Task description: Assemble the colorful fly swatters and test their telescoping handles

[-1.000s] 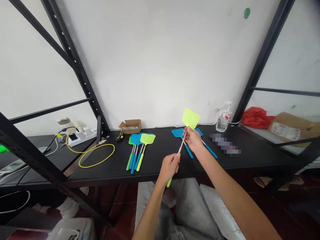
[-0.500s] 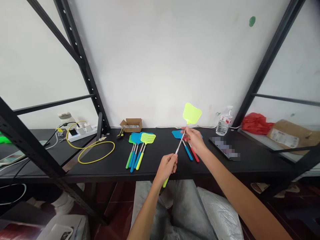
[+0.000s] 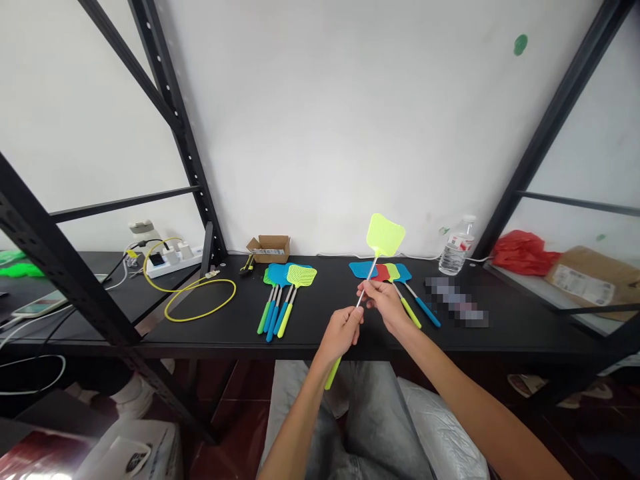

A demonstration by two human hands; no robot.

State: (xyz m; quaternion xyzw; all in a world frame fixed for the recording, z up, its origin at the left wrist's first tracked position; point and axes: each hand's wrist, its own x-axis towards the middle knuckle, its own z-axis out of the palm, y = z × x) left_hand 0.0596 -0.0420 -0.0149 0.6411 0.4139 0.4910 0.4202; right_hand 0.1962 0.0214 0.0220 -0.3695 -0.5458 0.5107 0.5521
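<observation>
A yellow-green fly swatter (image 3: 385, 235) is held up at a slant over the table's front edge, its head toward the wall. My left hand (image 3: 342, 332) is closed around it near the top of its handle. Just above, my right hand (image 3: 385, 301) pinches the metal rod. Behind the right hand lie several other swatters, with a blue head (image 3: 363, 269), a red head (image 3: 383, 272) and a blue handle (image 3: 427, 311) in view; the hand hides part of them. To the left, a fanned group of green, blue and yellow-green swatters (image 3: 301, 275) rests on the table.
The black table (image 3: 210, 333) stands against a white wall. At its back are a small cardboard box (image 3: 270, 249) and a water bottle (image 3: 457, 247). A yellow cable (image 3: 200, 319) loops at left by a power strip (image 3: 175, 261). A pixelated dark object (image 3: 456, 300) lies at right.
My right hand has slid down the rod toward my left hand, away from the swatter head. More of the swatters behind it now show. The view has shifted slightly.
</observation>
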